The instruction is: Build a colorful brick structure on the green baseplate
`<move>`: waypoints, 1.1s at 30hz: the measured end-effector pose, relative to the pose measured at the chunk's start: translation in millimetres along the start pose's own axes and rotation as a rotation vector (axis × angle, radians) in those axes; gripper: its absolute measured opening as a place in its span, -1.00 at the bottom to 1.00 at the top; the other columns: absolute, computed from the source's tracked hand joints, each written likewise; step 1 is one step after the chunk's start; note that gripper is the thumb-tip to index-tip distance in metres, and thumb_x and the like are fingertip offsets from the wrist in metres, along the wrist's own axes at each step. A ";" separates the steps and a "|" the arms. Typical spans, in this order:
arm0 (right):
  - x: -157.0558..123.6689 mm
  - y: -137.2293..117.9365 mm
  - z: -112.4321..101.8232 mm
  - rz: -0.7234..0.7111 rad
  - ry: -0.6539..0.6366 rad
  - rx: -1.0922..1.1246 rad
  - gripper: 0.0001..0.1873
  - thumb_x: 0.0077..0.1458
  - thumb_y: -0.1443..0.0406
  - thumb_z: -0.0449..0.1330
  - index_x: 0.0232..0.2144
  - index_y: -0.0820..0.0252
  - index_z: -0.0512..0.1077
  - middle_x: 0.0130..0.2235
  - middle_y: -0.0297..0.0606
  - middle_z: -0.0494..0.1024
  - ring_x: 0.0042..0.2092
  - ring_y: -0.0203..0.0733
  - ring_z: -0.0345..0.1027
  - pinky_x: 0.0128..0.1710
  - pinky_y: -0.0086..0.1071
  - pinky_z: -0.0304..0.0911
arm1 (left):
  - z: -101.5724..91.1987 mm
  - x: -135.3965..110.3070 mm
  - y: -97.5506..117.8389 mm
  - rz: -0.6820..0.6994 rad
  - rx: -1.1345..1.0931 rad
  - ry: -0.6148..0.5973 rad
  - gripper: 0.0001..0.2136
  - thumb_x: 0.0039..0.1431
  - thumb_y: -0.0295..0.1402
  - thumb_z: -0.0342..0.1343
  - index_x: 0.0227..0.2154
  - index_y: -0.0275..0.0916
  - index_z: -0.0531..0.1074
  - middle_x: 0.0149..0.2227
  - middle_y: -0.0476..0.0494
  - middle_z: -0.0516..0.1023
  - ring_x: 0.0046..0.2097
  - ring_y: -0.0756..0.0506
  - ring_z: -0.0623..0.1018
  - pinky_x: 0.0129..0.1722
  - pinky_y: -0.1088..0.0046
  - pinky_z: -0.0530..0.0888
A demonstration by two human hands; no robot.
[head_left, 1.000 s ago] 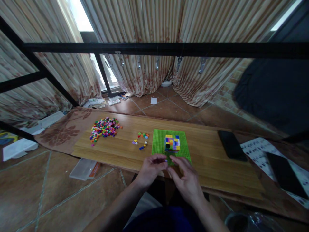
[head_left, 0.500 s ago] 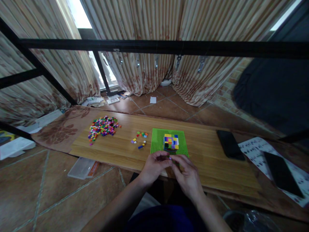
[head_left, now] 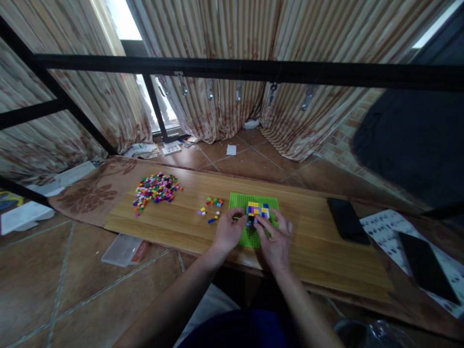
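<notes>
A green studded baseplate (head_left: pixel 239 199) lies on the wooden board, bearing a block built of multicoloured toy bricks (head_left: pixel 258 208). My right hand (head_left: pixel 276 241) is at the front right of this block, its thumb and index finger closed on a small purple brick (head_left: pixel 255 220) at the near top edge. At the block's left side is my left hand (head_left: pixel 229 233), with thumb and index finger curled together. A small greenish sliver shows at those fingertips, too small to name. Both hands cover part of the baseplate and the block's near sides.
Loose bricks (head_left: pixel 215 201) lie in small groups left of the baseplate, with a large brick pile (head_left: pixel 159 187) farther left. A black phone (head_left: pixel 347 220) rests on the right of the wooden board (head_left: pixel 319 251). Another dark device (head_left: pixel 427 266) lies on a printed sheet (head_left: pixel 386 223).
Both hands have moved forward from the board's near edge to the brick block. My right hand has brought the small purple brick to the block's near top edge, and my left hand has separated from it.
</notes>
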State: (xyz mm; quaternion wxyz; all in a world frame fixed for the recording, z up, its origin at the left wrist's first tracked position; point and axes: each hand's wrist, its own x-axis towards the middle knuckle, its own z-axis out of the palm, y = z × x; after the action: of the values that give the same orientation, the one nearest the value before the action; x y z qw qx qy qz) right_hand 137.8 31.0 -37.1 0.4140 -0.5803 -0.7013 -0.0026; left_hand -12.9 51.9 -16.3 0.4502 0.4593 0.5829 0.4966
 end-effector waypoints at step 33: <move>-20.4 -5.9 10.9 -0.091 -0.005 -0.214 -0.52 0.22 0.24 0.08 0.19 -0.07 0.31 0.33 -0.07 0.11 0.23 0.16 0.04 0.10 0.15 0.07 | 16.2 7.3 1.4 -0.007 0.106 -0.067 -0.68 -0.12 -0.51 0.22 -0.21 -0.27 0.51 -0.30 -0.06 0.55 -0.34 -0.01 0.48 -0.27 0.47 0.42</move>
State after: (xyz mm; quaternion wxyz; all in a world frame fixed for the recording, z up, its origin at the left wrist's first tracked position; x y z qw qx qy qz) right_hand 126.4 17.7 -53.4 0.3476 -0.5885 -0.7238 -0.0949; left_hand 1.9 61.9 -17.0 0.4463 0.4970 0.5944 0.4478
